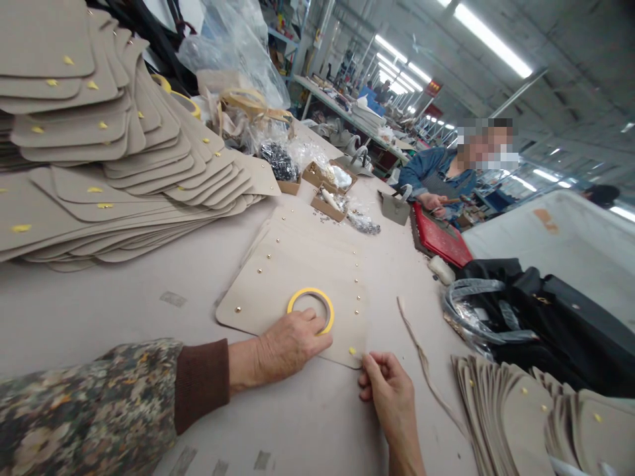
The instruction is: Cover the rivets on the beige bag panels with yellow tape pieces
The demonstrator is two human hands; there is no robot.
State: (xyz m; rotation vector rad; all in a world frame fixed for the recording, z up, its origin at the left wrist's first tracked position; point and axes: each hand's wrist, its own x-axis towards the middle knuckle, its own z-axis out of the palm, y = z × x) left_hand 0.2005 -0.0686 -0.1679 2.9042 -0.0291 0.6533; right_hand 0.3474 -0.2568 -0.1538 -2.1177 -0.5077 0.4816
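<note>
Tape roll (310,308) under left hand (285,347) (panel stacks (114,165) beside).

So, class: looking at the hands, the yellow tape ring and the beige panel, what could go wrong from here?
1. The left hand rests on the yellow tape ring; the ring could slide across the beige panel.
2. The right hand pinches the panel's near corner by a small yellow tab; the tab might end up crooked.
3. The loose strip beside that hand could catch underneath.
</note>
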